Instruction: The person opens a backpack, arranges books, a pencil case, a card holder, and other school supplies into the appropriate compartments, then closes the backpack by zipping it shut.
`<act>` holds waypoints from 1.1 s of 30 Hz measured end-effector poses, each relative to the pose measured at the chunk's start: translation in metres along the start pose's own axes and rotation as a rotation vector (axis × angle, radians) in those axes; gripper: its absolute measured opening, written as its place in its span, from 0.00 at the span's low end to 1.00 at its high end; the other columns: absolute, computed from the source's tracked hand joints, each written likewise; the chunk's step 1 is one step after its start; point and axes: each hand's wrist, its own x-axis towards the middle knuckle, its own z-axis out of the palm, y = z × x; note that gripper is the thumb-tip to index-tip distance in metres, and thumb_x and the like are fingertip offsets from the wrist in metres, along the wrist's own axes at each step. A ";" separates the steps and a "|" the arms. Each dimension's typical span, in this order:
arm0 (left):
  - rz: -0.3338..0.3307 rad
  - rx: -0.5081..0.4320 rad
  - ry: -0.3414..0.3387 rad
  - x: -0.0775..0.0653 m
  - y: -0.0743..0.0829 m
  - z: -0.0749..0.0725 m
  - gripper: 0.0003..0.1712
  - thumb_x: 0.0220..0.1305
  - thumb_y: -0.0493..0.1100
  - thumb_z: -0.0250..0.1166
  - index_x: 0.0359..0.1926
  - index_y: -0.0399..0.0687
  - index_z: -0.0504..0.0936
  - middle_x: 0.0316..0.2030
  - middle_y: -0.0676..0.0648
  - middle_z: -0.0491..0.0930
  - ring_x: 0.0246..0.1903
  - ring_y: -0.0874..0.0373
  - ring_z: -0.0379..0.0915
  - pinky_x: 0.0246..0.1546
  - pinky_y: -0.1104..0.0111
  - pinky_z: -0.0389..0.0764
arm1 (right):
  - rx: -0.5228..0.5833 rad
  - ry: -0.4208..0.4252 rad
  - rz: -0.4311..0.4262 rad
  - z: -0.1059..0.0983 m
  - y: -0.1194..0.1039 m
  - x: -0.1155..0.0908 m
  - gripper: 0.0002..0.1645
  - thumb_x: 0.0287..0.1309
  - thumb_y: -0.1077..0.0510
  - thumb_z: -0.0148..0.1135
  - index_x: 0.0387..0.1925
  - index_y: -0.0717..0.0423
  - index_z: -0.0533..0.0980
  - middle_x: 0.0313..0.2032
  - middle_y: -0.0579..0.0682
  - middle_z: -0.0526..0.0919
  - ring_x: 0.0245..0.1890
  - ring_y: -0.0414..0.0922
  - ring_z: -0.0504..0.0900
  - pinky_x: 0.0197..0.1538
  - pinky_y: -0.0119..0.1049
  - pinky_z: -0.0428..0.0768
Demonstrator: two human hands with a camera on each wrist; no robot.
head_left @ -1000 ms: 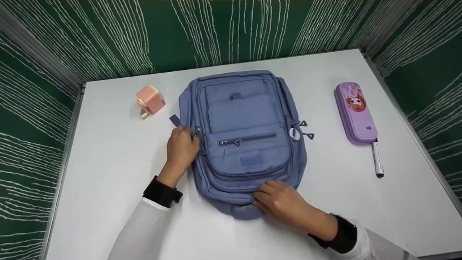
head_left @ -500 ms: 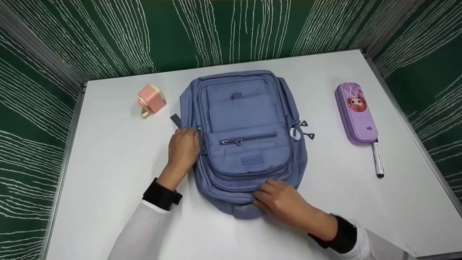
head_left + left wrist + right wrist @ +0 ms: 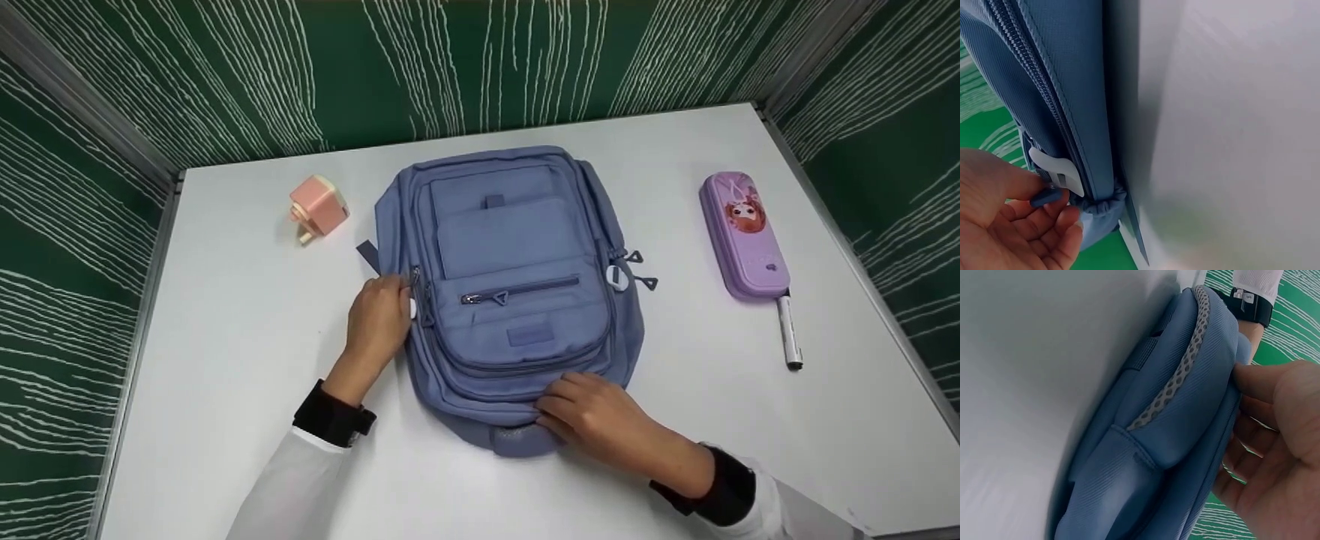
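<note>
A blue backpack [image 3: 517,247] lies front side up on the white table, its padded handle [image 3: 525,441] toward me. At its left side, my left hand [image 3: 379,319] pinches a blue zipper pull [image 3: 1046,197] between thumb and fingers. Close by that pull sits a white tab [image 3: 1060,170], at the end of the side zipper [image 3: 1039,70]. My right hand [image 3: 596,420] grips the near edge of the bag, beside the handle. In the right wrist view its thumb [image 3: 1258,379] presses the fabric, and the fingers reach behind the edge.
A pink and cream cube-shaped item [image 3: 319,206] stands at the back left. To the right lie a purple pencil case [image 3: 746,240] and a white marker [image 3: 789,334]. Green panels with white streaks [image 3: 465,67] border the table's back and sides.
My left hand has shifted slightly toward me along the bag's side, and a white tab now shows beside its fingers. My right hand keeps its hold on the near edge.
</note>
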 end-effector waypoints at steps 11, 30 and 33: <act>0.076 -0.008 0.019 -0.017 0.000 -0.001 0.07 0.70 0.33 0.64 0.33 0.35 0.82 0.32 0.39 0.82 0.37 0.41 0.79 0.38 0.51 0.81 | 0.031 0.003 -0.023 -0.014 0.015 -0.013 0.14 0.45 0.66 0.80 0.36 0.57 0.85 0.36 0.47 0.84 0.36 0.46 0.83 0.42 0.41 0.83; 0.635 0.101 0.039 -0.040 -0.017 0.000 0.06 0.62 0.31 0.70 0.40 0.33 0.86 0.41 0.39 0.84 0.48 0.43 0.81 0.57 0.54 0.80 | -0.003 -0.037 0.053 -0.050 0.050 -0.043 0.15 0.42 0.68 0.81 0.34 0.57 0.86 0.34 0.47 0.85 0.36 0.47 0.82 0.41 0.41 0.81; 0.658 0.061 0.032 -0.045 -0.015 0.003 0.05 0.61 0.32 0.71 0.38 0.35 0.86 0.37 0.42 0.83 0.42 0.45 0.81 0.53 0.55 0.81 | -0.040 -0.033 0.075 -0.057 0.056 -0.046 0.15 0.40 0.69 0.81 0.34 0.57 0.87 0.34 0.48 0.86 0.35 0.48 0.83 0.39 0.44 0.81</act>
